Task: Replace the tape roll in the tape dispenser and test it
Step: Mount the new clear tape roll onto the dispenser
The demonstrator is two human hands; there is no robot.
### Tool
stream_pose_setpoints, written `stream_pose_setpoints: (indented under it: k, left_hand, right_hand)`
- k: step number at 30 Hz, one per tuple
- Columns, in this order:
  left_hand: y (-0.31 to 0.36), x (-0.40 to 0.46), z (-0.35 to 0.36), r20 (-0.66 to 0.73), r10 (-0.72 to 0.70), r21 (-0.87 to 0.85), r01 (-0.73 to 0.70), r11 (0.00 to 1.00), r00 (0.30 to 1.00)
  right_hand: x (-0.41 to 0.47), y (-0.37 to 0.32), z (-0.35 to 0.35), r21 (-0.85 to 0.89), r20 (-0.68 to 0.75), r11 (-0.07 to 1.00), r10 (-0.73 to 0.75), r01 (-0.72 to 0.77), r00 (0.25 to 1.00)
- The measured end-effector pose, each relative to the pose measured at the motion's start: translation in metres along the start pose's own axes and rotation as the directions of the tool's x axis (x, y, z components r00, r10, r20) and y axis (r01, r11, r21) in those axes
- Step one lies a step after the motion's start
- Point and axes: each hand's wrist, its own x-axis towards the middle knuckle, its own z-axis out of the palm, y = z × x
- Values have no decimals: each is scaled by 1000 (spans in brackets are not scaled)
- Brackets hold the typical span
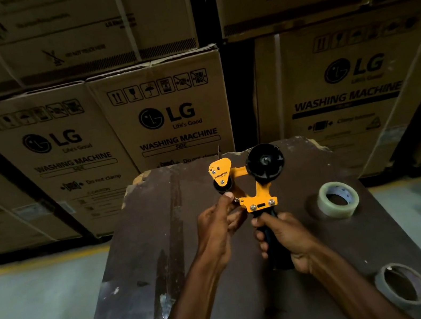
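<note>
I hold a yellow tape dispenser [258, 196] upright over a dark worn table [163, 252]. Its black hub [265, 161] carries no roll. My right hand [284, 236] is wrapped around the black handle. My left hand [220, 222] grips the dispenser's front end, with the thumb pressed just under the yellow plate by the black roller. A full roll of clear tape [338, 199] lies flat on the table to the right of the dispenser. A thin, nearly bare cardboard core [401, 284] lies nearer to me at the right edge.
Stacked cardboard washing machine boxes [168, 116] form a wall right behind the table. Grey concrete floor [34, 317] with a yellow line lies to the left, and more floor to the right.
</note>
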Motion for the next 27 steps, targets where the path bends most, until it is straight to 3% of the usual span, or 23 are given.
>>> stream_pose_setpoints:
  k: [7, 13, 23, 27]
  left_hand:
    - [-13, -7, 3, -24, -39, -70, 38, 997, 999]
    - [-18, -8, -4, -2, -34, -81, 34, 996, 999]
    - [-25, -17, -28, -116, 119, 206, -94, 974, 986]
    - [-35, -15, -44, -121, 119, 239, -87, 967, 986]
  right_hand:
    - [1, -5, 4, 108, -28, 994, -26, 29, 999]
    - [2, -8, -2, 86, -20, 996, -21, 23, 1000]
    - [4, 12, -9, 12, -47, 1000, 11, -10, 999]
    - [9, 37, -14, -23, -92, 998, 57, -60, 994]
